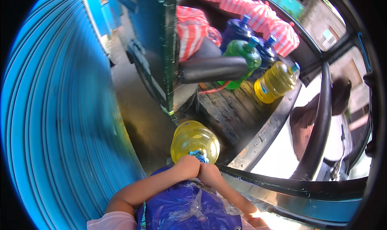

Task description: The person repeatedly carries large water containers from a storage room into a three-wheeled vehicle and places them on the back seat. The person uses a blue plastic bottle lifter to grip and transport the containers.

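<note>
A see-through yellow water jug (192,138) hangs in front of me with its neck toward my body. Both hands meet at the blue, rope-like stuff (199,155) around its neck. My left hand (188,166) is closed there from the left, and my right hand (209,174) is closed beside it, touching it. The fingers are mostly hidden from above, so their exact grip does not show. Below my hands, between my forearms, a purple apron-like covering (175,208) with clear plastic spreads over my front.
Ahead right, a vehicle's wooden plank floor (229,109) bears another yellow jug (271,89), a green jug (242,56) and blue jugs. Red-striped bags (266,22) line the back. A black padded bar (213,69) juts in. Blue corrugated metal (68,121) rises close on my left.
</note>
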The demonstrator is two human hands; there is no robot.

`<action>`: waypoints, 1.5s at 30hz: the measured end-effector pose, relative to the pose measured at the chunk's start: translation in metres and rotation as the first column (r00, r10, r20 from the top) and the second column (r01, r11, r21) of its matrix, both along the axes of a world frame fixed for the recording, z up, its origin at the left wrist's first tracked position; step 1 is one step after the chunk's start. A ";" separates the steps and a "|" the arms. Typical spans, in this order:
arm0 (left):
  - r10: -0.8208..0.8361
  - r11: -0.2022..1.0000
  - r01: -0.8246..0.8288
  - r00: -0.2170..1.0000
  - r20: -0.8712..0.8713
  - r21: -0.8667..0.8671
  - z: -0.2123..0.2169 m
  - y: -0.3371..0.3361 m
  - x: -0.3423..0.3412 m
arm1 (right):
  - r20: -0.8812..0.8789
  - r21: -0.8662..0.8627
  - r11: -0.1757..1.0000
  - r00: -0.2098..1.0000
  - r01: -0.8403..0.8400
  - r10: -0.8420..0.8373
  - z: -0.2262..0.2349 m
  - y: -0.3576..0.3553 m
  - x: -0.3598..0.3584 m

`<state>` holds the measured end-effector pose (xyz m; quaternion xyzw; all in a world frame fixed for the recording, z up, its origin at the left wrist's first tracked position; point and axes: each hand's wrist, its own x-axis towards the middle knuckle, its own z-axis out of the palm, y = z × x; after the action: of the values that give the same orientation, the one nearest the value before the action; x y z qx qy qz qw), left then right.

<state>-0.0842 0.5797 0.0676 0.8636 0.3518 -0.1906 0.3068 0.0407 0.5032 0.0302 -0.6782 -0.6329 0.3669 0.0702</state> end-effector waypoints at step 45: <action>-0.297 0.864 0.463 0.786 0.542 -0.198 -0.066 0.221 -0.007 | -0.027 0.076 0.944 0.947 0.322 -0.321 0.001 0.144 -0.016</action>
<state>-0.0915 0.8008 0.0018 0.8746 0.0421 -0.0763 0.4769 0.0245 0.6467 0.0312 -0.7664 -0.5273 0.3301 0.1603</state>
